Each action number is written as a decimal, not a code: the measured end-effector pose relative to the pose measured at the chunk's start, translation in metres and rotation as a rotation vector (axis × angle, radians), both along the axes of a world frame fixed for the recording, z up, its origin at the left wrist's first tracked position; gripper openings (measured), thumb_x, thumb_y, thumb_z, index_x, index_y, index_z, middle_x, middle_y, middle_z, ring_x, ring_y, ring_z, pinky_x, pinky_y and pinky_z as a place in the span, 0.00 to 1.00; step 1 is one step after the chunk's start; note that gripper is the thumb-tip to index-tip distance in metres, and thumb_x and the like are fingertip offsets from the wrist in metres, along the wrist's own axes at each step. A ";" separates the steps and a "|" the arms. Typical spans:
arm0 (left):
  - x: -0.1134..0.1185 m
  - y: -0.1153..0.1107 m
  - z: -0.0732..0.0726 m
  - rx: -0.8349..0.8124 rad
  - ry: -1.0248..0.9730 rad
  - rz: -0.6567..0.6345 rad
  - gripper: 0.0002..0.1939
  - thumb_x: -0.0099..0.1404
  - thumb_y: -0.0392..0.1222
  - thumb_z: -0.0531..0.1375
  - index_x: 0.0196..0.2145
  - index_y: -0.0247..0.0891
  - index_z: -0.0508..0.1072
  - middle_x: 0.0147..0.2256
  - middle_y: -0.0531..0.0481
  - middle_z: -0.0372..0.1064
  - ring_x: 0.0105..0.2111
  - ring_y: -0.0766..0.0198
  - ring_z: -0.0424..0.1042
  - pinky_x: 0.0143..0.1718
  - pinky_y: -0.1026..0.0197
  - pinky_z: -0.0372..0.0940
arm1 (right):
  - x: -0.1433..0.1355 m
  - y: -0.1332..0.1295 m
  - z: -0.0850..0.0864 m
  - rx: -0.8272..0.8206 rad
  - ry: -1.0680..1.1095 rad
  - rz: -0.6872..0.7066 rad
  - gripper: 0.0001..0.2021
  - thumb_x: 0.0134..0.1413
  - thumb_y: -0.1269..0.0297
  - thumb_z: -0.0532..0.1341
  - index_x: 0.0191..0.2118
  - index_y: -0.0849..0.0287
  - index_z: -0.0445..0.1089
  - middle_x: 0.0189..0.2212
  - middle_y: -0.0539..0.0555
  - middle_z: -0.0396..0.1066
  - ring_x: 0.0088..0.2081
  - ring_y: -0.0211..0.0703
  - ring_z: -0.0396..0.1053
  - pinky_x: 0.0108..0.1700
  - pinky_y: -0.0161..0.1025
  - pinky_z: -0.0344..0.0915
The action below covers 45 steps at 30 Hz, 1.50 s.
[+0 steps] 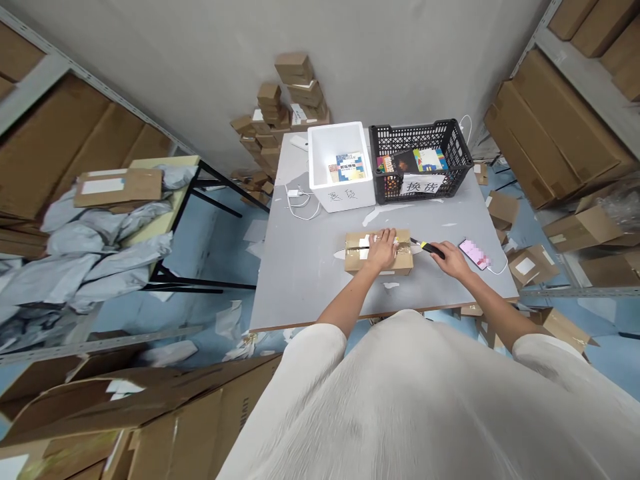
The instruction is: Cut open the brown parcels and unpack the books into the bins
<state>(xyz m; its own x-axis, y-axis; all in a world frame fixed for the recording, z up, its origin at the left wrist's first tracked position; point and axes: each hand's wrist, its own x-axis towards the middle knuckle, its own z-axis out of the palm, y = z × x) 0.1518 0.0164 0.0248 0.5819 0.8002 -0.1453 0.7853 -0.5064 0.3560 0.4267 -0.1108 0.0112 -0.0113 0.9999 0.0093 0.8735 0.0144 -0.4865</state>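
Observation:
A small taped cardboard box [354,261] lies on the grey table [290,280] in front of me, with a dark slit along part of its top seam. Flat on top of it, fingers stretched out, rests my left hand [382,249], beside a white label. My right hand [451,259] is wrapped round the black and yellow handle of a utility knife [431,250]. The knife's blade points left and reaches the right end of the box. Just right of that hand lies a phone [473,254] with a pink screen and a white cable.
A white foam box [341,197] and a black plastic crate [423,190], both holding books, stand at the table's back. Stacked cardboard boxes [303,93] rise behind. Grey parcel bags [120,230] cover a side table on the left. Opened cartons [527,267] litter the floor at right.

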 end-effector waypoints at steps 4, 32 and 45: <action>-0.002 0.003 0.003 -0.074 -0.031 0.014 0.36 0.80 0.47 0.50 0.81 0.41 0.54 0.80 0.36 0.52 0.81 0.46 0.49 0.79 0.34 0.43 | -0.001 0.003 -0.002 -0.048 0.000 -0.019 0.26 0.74 0.49 0.57 0.68 0.55 0.74 0.56 0.66 0.78 0.58 0.64 0.75 0.62 0.55 0.70; -0.142 -0.012 -0.021 -0.368 -0.292 0.337 0.62 0.59 0.61 0.77 0.81 0.45 0.53 0.71 0.34 0.61 0.71 0.38 0.66 0.67 0.49 0.66 | -0.075 0.010 -0.023 -0.038 0.712 -0.330 0.37 0.59 0.24 0.62 0.55 0.54 0.74 0.52 0.61 0.81 0.52 0.57 0.78 0.58 0.57 0.76; -0.095 0.018 0.002 -0.464 -0.163 0.255 0.46 0.57 0.72 0.73 0.61 0.38 0.78 0.61 0.34 0.78 0.62 0.35 0.76 0.57 0.50 0.71 | -0.030 0.018 -0.021 -0.033 0.714 -0.568 0.35 0.59 0.25 0.62 0.51 0.54 0.73 0.45 0.59 0.81 0.50 0.57 0.79 0.53 0.56 0.81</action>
